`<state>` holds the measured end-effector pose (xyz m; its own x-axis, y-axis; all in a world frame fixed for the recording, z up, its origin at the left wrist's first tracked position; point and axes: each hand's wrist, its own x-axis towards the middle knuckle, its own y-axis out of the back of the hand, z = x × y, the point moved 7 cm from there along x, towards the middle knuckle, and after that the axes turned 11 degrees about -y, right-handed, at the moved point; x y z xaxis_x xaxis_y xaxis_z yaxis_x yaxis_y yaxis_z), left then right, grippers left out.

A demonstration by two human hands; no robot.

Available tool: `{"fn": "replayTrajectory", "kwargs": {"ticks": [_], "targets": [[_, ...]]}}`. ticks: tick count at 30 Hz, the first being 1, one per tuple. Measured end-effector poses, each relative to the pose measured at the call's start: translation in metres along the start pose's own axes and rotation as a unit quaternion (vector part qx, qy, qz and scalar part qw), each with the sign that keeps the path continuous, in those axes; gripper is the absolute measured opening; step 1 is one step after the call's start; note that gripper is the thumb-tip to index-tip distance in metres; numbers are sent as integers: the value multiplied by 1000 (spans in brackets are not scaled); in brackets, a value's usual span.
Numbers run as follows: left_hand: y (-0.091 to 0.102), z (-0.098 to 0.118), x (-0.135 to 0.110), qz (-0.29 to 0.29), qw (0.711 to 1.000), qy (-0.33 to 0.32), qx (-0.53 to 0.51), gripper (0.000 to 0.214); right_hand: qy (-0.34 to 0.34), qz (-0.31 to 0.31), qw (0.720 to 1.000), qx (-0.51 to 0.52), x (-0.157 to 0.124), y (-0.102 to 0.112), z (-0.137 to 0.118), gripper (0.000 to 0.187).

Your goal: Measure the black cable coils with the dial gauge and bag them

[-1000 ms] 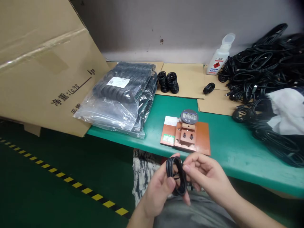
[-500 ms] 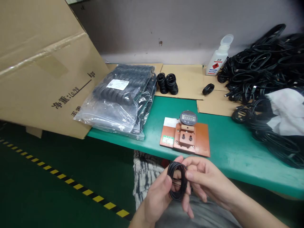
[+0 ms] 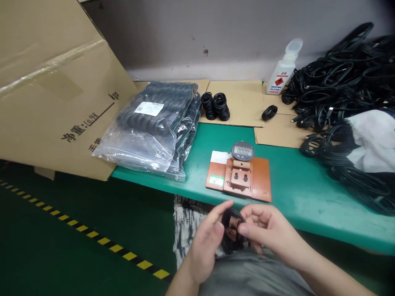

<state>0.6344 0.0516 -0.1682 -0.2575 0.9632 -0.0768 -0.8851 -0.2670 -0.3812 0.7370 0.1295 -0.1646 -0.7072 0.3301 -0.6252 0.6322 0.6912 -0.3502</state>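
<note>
My left hand (image 3: 205, 244) and my right hand (image 3: 267, 234) hold one small coil of black cable (image 3: 231, 230) between them, just below the front edge of the green table (image 3: 296, 193). Both hands are closed on the coil, fingers and thumbs pinching its sides; the coil looks blurred. Directly above my hands on the table sits a brown fixture plate (image 3: 262, 181) with a round digital gauge (image 3: 242, 151) reading zeros.
A stack of clear bags of black coils (image 3: 154, 127) lies at the left, beside a big cardboard box (image 3: 55, 82). Two upright coil bundles (image 3: 216, 106) and one loose coil (image 3: 269, 112) rest on cardboard sheets. A white bottle (image 3: 282, 70) and a heap of black cables (image 3: 339, 86) fill the right.
The coil has turned in my hands and dropped slightly lower; my left fingers have shifted over its side. The view has shifted a little; nothing on the table has moved.
</note>
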Motion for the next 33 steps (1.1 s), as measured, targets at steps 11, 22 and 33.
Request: {"fn": "replayTrajectory", "kwargs": {"ticks": [11, 22, 33], "targets": [[7, 12, 6, 71, 972, -54, 216, 23, 70, 100, 987, -109, -7, 5, -9, 37], [2, 6, 1, 32, 989, -6, 147, 16, 51, 77, 995, -47, -2, 3, -5, 46], [0, 11, -7, -21, 963, -41, 265, 30, 36, 64, 992, -104, -1, 6, 2, 34]]}}
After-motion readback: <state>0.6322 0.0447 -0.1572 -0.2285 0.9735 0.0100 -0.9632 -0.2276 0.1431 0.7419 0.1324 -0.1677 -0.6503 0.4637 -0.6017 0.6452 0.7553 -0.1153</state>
